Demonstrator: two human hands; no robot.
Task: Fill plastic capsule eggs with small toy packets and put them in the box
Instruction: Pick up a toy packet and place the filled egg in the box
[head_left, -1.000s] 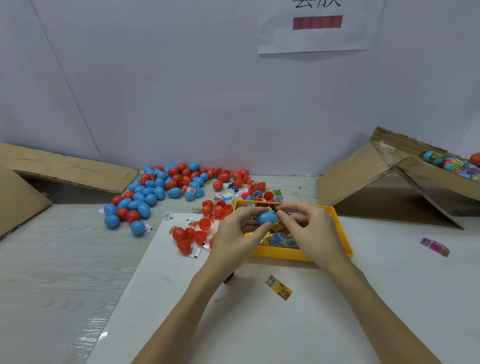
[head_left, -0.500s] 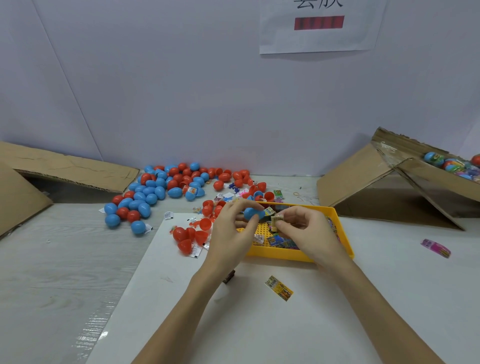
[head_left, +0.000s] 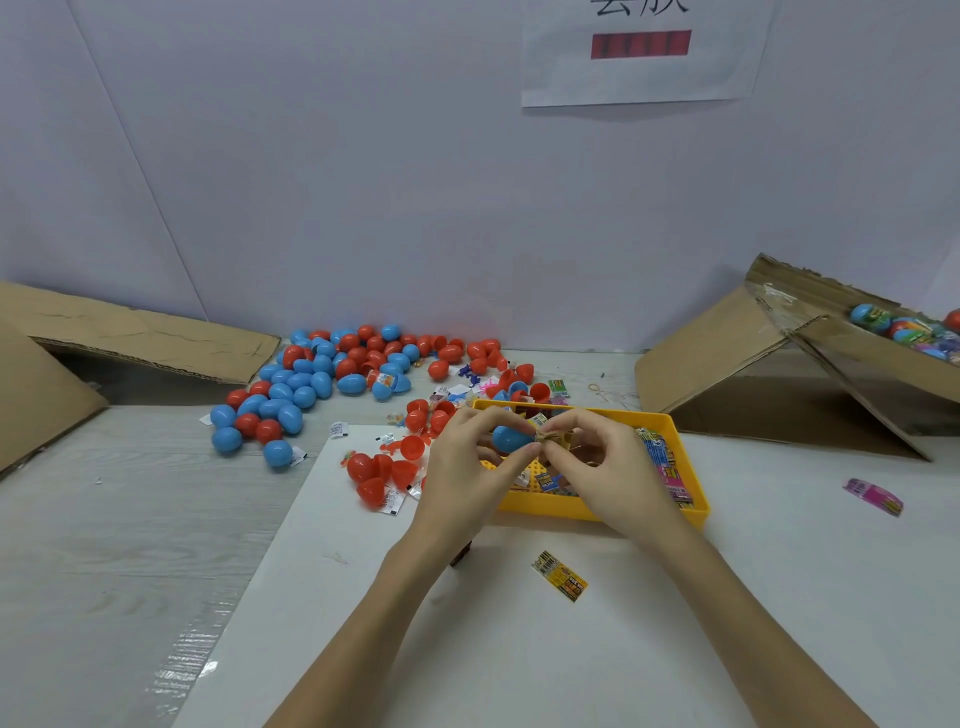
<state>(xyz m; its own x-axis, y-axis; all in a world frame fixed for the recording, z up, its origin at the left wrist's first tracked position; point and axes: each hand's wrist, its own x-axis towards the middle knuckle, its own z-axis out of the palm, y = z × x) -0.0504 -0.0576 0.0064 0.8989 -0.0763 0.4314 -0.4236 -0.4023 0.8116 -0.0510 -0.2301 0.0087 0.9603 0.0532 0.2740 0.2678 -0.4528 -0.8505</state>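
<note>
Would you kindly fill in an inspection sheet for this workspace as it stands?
Surface: white sheet over a grey table.
Job's things: blue egg half in left hand; small packet pinched by right hand; yellow tray of packets; cardboard box holding filled eggs.
Clutter: pile of red and blue eggs; loose yellow packet; pink packet.
Hands: both gripping, above the tray.
Cables: nothing seen.
Surroundings: white wall, paper notice, flattened cardboard.

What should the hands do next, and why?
Probably push the small packet into the blue capsule half. The left hand holds that half over the yellow tray, and the right hand pinches the packet right at its edge, not yet inside.
</note>
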